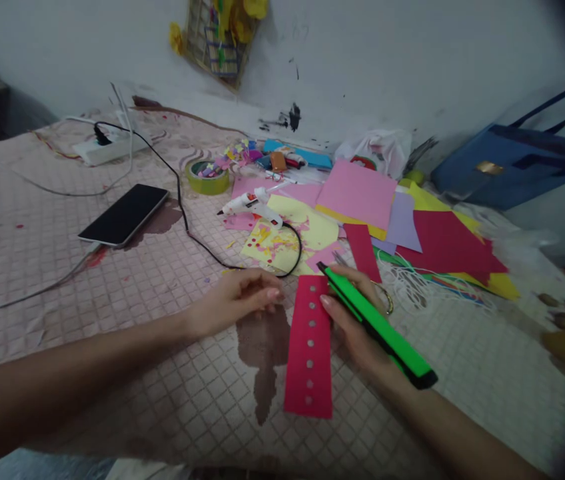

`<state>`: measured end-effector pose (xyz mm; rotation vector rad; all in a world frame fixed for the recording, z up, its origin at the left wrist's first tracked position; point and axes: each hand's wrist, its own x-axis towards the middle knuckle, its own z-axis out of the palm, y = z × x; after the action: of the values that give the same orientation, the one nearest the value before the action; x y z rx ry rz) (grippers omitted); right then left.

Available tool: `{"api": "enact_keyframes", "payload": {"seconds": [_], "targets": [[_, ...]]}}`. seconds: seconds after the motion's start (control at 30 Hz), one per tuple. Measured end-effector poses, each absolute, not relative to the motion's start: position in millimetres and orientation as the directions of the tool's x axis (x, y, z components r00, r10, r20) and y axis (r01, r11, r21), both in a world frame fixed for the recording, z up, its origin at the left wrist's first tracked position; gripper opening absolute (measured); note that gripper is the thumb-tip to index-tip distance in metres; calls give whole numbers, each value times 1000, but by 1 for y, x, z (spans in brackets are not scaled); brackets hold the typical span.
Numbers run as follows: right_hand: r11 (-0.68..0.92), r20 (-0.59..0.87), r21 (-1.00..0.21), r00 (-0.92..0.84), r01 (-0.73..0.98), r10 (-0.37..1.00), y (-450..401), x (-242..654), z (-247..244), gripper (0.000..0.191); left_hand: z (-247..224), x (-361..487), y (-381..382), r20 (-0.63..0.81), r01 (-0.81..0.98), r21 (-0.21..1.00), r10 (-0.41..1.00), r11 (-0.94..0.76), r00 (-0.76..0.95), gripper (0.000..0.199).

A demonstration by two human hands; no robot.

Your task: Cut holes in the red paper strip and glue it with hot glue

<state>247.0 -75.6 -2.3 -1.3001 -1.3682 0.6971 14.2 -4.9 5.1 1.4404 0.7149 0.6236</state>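
Observation:
A red paper strip (308, 360) with a column of several small round holes or dots lies flat on the patterned tablecloth (202, 393). My right hand (355, 313) is closed round a green cutter (382, 327), with its dark tip pointing up and left above the strip's upper right edge. To the left of the strip, my left hand (250, 297) rests with its fingers loosely curled and apart, holding nothing. A smaller red strip (362, 252) and the loop of a pair of scissors (386, 299) show just beyond my right hand.
A white glue gun (255, 205) with a black cord lies ahead on yellow paper scraps. Further left are a phone (125, 215) and a power strip (107, 147). Green tape (207, 179), coloured sheets (357, 193), white string (410, 287) and a blue bag (517, 160) are at the back and right.

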Motion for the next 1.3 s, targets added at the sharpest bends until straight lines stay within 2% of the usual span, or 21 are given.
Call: {"api": "enact_keyframes", "payload": {"seconds": [0.1, 0.27, 0.6, 0.73, 0.87, 1.03, 1.3], "targets": [[292, 353, -870, 89, 398, 931, -81, 234, 2, 32, 5, 20, -15, -101, 11, 991, 691, 134, 716, 33], [326, 367, -848, 20, 418, 930, -84, 228, 3, 31, 1, 20, -22, -128, -42, 972, 674, 230, 728, 33], [344, 408, -807, 31, 480, 912, -81, 231, -1, 30, -4, 19, -24, -126, -30, 978, 696, 208, 707, 28], [311, 362, -865, 61, 395, 930, -76, 236, -9, 28, -6, 16, -22, -103, 7, 991, 729, 133, 677, 26], [211, 250, -938, 115, 275, 962, -71, 244, -15, 34, -7, 13, -17, -72, 40, 997, 759, 61, 647, 26], [176, 203, -952, 85, 252, 976, -67, 248, -10, 21, -8, 12, -13, -64, 56, 998, 751, 36, 657, 28], [71, 73, -995, 30, 65, 997, -60, 248, -10, 42, -13, 13, -9, -66, 74, 997, 751, 23, 657, 31]]}}
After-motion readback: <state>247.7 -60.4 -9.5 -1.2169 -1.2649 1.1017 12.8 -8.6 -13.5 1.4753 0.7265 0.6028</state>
